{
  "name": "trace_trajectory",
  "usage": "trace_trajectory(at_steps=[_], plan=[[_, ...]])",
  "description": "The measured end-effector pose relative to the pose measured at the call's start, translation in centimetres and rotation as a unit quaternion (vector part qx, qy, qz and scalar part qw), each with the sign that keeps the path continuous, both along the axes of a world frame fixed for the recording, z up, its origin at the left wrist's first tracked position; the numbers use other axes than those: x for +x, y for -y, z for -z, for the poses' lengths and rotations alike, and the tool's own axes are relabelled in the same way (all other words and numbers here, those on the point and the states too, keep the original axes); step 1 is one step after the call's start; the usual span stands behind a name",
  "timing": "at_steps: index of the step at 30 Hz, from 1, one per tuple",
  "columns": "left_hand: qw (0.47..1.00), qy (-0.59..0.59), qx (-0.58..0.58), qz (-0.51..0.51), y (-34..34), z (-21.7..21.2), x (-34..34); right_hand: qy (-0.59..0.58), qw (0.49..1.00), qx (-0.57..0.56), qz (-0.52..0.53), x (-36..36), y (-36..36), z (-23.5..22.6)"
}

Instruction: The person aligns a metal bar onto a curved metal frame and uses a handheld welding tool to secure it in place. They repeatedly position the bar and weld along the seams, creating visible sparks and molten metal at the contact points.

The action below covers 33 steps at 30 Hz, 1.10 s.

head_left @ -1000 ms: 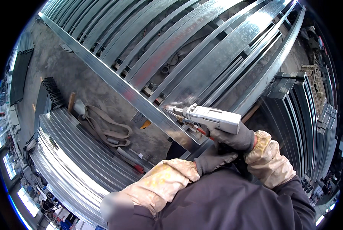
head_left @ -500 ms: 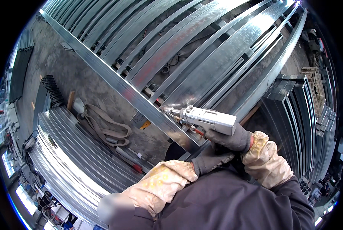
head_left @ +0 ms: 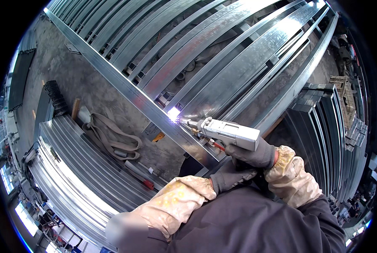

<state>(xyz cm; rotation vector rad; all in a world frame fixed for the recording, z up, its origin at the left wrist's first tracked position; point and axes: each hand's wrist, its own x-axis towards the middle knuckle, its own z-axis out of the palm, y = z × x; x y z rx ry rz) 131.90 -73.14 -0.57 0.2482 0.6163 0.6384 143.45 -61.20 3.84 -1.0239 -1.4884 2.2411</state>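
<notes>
My gloved right hand (head_left: 252,155) is closed around the grip of a silver handheld welding gun (head_left: 231,131), its body pointing left. The gun's nozzle (head_left: 187,122) is at the joint between a long galvanized steel rail (head_left: 125,93) and the end of a wide crosswise steel tube (head_left: 232,80). A bright white-violet flash (head_left: 173,114) burns just off the tip and hides the joint there. Below the right hand, my gloved left hand (head_left: 232,177) has its fingers curled in close against the dark lower part of the gun; what they grip is hidden. Pale sleeve covers protect both forearms.
Parallel steel tubes (head_left: 163,44) span the upper area. A stack of long tubes (head_left: 91,154) lies lower left, with a flat strap (head_left: 112,130) beside it. Bundled tubes (head_left: 319,122) stand at the right, near a wooden pallet (head_left: 342,95). A yellow object (head_left: 158,137) lies beyond the rail.
A bright flash has appeared at the nozzle tip, where no light showed before. The gun and both hands have barely moved; the view has shifted slightly.
</notes>
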Motion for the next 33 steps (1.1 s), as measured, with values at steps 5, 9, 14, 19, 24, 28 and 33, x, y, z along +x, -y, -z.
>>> trace_trajectory(at_steps=[5, 9, 14, 19, 24, 28, 33], plan=[[1.000, -0.012, 0.015, -0.004, -0.1, -0.4, -0.2, 0.003, 1.000, -0.025, -0.016, -0.2, -0.4, -0.5], [1.000, 0.012, 0.005, -0.004, 0.0, -0.1, -0.1, 0.008, 1.000, -0.016, -0.001, 0.0, 0.1, 0.4], [0.999, -0.005, 0.022, 0.023, 0.7, 1.2, 0.1, 0.032, 0.996, -0.088, -0.004, -0.3, -0.2, -1.1], [0.999, 0.000, 0.040, -0.006, 0.5, 0.5, 0.4, 0.032, 0.997, -0.071, -0.008, -0.1, -0.1, -0.9], [0.999, 0.000, 0.044, -0.028, 0.7, 0.5, 0.6, 0.049, 0.995, -0.088, -0.025, 0.0, -0.3, -1.8], [0.999, 0.022, 0.021, -0.017, 0.8, 0.7, 0.6, 0.054, 0.995, -0.076, -0.041, 0.2, -0.3, -1.7], [0.999, 0.029, -0.003, -0.032, 0.8, 0.1, 0.9, 0.010, 0.999, -0.005, -0.030, 0.6, 0.4, -0.2]])
